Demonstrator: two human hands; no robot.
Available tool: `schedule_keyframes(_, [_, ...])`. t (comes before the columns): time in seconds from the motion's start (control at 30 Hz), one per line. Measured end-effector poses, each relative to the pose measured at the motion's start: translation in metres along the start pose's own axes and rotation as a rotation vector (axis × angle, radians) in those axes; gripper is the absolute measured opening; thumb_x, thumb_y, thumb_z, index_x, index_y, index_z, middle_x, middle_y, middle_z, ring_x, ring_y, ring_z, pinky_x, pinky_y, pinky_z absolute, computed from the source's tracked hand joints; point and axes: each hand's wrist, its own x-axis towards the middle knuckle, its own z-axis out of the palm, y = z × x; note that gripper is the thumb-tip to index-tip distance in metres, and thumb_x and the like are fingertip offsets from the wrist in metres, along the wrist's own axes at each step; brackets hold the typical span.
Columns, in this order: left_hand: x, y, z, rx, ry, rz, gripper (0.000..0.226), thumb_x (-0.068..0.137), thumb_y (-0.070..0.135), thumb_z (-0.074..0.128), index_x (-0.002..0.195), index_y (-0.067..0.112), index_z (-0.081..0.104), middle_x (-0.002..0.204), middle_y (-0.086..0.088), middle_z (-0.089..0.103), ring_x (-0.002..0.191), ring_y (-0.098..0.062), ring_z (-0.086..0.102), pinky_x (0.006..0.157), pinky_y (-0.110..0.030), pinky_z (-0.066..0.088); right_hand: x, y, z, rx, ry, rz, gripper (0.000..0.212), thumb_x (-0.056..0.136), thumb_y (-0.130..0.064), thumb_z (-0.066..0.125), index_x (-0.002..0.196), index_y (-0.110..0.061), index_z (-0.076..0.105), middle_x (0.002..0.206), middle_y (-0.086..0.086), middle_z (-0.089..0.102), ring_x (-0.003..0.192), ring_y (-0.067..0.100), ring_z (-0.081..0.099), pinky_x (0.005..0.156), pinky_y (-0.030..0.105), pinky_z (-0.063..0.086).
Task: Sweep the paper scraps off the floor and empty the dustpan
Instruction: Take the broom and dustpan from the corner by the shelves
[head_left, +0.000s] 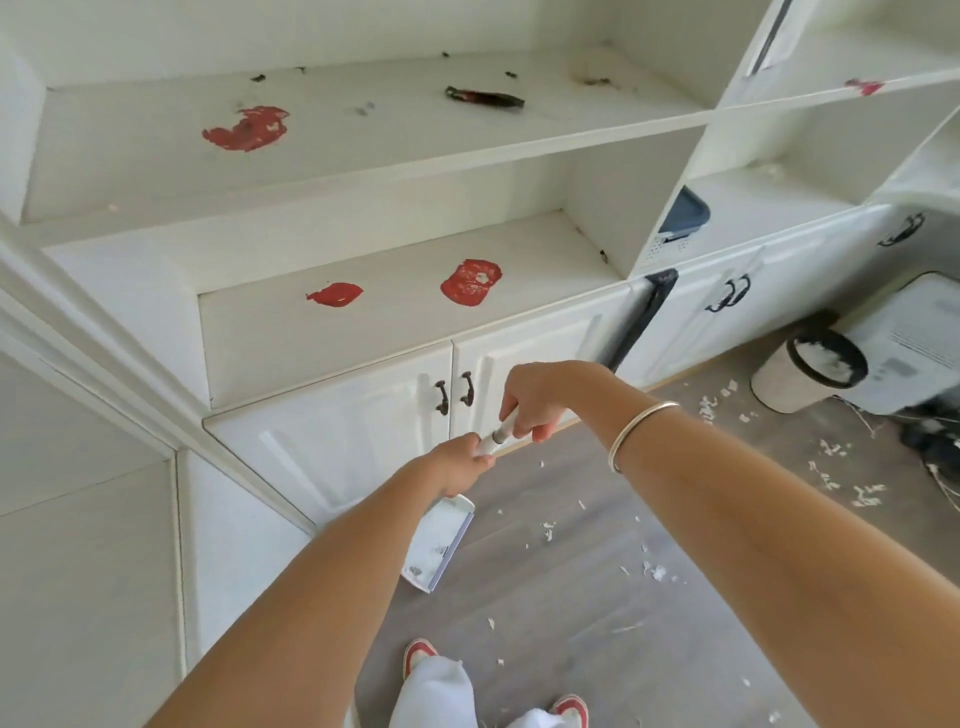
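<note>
While left hand (457, 465) and right hand (535, 400) clamp one white handle (497, 435), paper scraps (654, 571) strewn on grey floor (545, 592), red-smeared white shelves (405, 322)

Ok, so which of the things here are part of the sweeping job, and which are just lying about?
For the job: dustpan; white handle, gripped by left hand and right hand; paper scraps; waste bin.

Just lying about: red smears; dark crumpled item; grey basket; white appliance.
</note>
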Motion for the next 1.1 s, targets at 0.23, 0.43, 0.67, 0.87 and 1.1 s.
schedule_keyframes(0.23, [0.004,0.051,0.032,0.187,-0.081,0.026,0.041,0.104,0.041,0.039,0.132,0.013,0.042,0.101,-0.009,0.052,0.080,-0.025,0.051,0.072,-0.033,0.042,-0.031,0.074,0.014,0.145,-0.027,0.037,0.040,0.086,-0.015,0.061,0.126,-0.021,0.060,0.067,-0.004,0.072,0.059,0.006,0.070,0.081,0.021,0.053])
schedule_keyframes(0.43, [0.006,0.095,0.054,0.279,-0.079,0.066,0.042,0.105,0.040,0.038,0.131,0.008,0.043,0.104,-0.009,0.053,0.087,-0.026,0.052,0.075,-0.034,0.039,-0.045,0.120,0.015,0.110,-0.002,0.028,0.039,0.086,-0.019,0.062,0.124,-0.024,0.062,0.079,0.000,0.075,0.061,0.007,0.070,0.090,0.030,0.054])
schedule_keyframes(0.67, [0.013,0.130,0.077,0.363,-0.148,0.097,0.042,0.105,0.040,0.038,0.133,0.008,0.041,0.113,-0.011,0.054,0.095,-0.026,0.053,0.080,-0.033,0.040,-0.068,0.169,0.025,0.158,0.002,0.027,0.037,0.086,-0.018,0.062,0.122,-0.023,0.063,0.070,-0.003,0.072,0.063,0.007,0.070,0.073,0.018,0.051])
schedule_keyframes(0.87, [0.002,0.082,0.050,0.250,-0.066,-0.034,0.051,0.105,0.038,0.037,0.148,0.012,0.029,0.120,-0.019,0.059,0.075,-0.022,0.055,0.072,-0.030,0.041,-0.098,0.249,0.038,0.274,0.025,0.181,0.035,0.084,-0.006,0.064,0.114,-0.023,0.070,0.063,-0.010,0.072,0.058,0.005,0.069,0.062,0.015,0.054])
schedule_keyframes(1.1, [0.003,0.078,0.063,0.145,0.108,-0.060,0.045,0.104,0.039,0.038,0.138,0.009,0.038,0.128,-0.016,0.053,0.080,-0.025,0.049,0.069,-0.030,0.039,-0.098,0.238,0.025,0.299,0.137,0.366,0.020,0.077,-0.006,0.063,0.096,-0.001,0.069,0.066,0.006,0.074,0.046,0.013,0.064,0.063,0.026,0.055])
